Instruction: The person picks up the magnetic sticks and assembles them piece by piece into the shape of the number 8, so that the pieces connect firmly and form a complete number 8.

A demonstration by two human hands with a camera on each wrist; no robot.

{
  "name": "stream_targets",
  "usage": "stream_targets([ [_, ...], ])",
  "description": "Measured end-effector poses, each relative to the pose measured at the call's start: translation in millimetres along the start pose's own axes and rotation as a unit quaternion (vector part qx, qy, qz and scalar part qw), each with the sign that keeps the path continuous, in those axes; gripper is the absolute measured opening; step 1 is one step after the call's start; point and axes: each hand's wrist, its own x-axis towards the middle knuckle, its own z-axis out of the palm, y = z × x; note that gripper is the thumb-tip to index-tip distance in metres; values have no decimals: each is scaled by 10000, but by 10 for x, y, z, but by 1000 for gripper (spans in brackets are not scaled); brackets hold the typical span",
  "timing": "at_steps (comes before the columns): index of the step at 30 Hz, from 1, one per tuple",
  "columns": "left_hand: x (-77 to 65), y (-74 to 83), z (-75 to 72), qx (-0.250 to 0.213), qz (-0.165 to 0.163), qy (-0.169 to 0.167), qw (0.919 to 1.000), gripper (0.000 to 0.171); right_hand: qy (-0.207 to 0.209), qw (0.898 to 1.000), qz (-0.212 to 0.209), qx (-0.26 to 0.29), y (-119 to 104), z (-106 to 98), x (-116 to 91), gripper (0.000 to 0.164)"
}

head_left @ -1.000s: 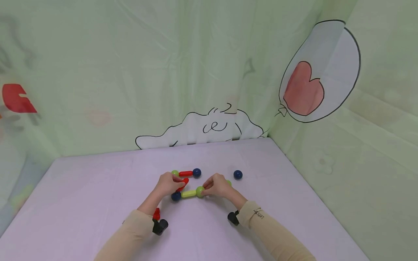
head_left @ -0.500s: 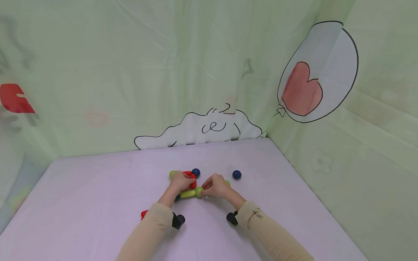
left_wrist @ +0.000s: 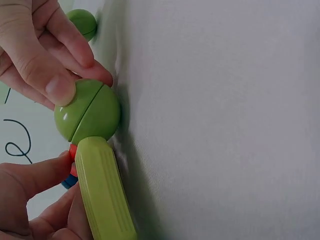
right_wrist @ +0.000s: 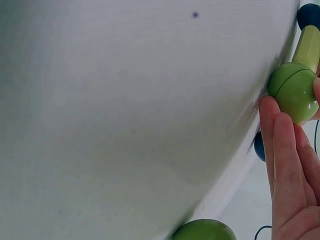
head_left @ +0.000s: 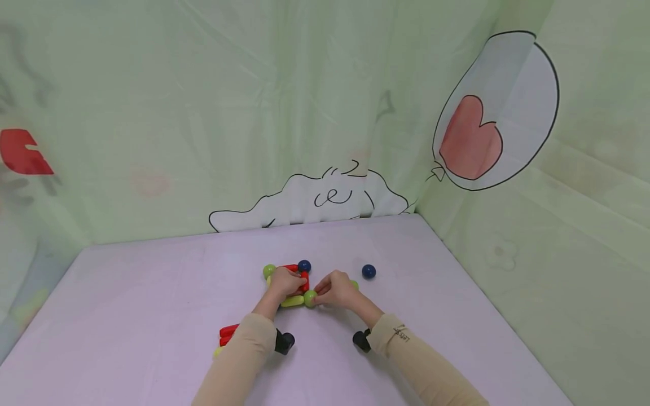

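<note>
My left hand (head_left: 285, 281) pinches a red rod (head_left: 305, 281), which stretches between a dark blue ball (head_left: 304, 265) at the back and a green ball (head_left: 310, 298) in front. Thumb and fingers of my right hand (head_left: 337, 289) hold that green ball from the right. A yellow-green rod (left_wrist: 104, 190) joins the ball in the left wrist view, and the red rod's end (left_wrist: 73, 150) meets it too. Behind my left hand, another red rod (head_left: 289, 267) links the blue ball to a second green ball (head_left: 269, 271). My left hand partly hides the shape's left side.
A loose dark blue ball (head_left: 368, 271) lies to the right on the pale tabletop (head_left: 437, 316). Another green ball (right_wrist: 205, 231) sits behind my right hand. Spare red rods (head_left: 228, 331) and a yellow-green piece (head_left: 218, 352) lie by my left forearm. Fabric walls (head_left: 152, 113) enclose the table.
My left hand has moved right with the red rod and turned it, bringing it between the blue ball and the green ball. My right hand has stayed on the green ball.
</note>
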Motion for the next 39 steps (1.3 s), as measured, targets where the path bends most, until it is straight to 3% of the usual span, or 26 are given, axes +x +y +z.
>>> stream_targets([
  [11, -45, 16, 24, 167, 185, -84, 9997, 18, 34, 10000, -5, -6, 7, -4, -4, 21],
  [19, -82, 16, 4, 72, 142, -117, 9998, 23, 25, 10000, 26, -10, 3, 3, -4, 22],
  [28, -140, -4, -43, 523, 481, -122, 9974, 25, 26, 10000, 58, -3, 23, 12, -4, 22],
  [32, -178, -36, -140, 870, 881, -225, 9920, 26, 25, 10000, 72, -7, 23, 16, -7, 23],
  [36, -239, -80, -296, 1357, 1502, -92, 9793, 25, 9, 10000, 96, -3, 6, 19, -15, 25],
  [39, -304, -122, -445, 1791, 1794, 49, 9673, 24, 8, 9999, 95, -32, -17, 15, -21, 25],
])
